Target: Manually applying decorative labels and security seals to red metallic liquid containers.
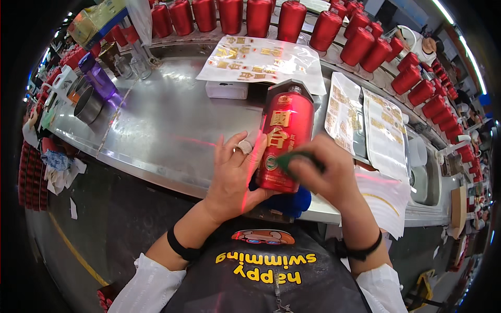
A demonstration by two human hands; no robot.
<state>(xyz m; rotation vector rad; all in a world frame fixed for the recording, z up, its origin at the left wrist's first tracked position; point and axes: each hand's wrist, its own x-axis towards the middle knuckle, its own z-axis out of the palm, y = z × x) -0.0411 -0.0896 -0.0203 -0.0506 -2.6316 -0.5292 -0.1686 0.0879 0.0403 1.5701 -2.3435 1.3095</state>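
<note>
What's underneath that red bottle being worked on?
A blue bundle shows past the base of the red bottle, and a dark angular piece behind its neck. Whatever lies directly beneath is covered by the bottle itself, so I can't tell.

Gold characters (279, 119) on a red bottle (300, 122), yellow letters (261, 259) on a black apron (235, 297).
Two large characters run down the bottle's front — a column of smaller ones (291, 138) stands beside them, with tiny print (276, 181) near the base. The apron's letters form two rows, upside down. More gold characters dot the white sheet (237, 58) behind the bottle and the two white sheets (385, 128) to its right.
</note>
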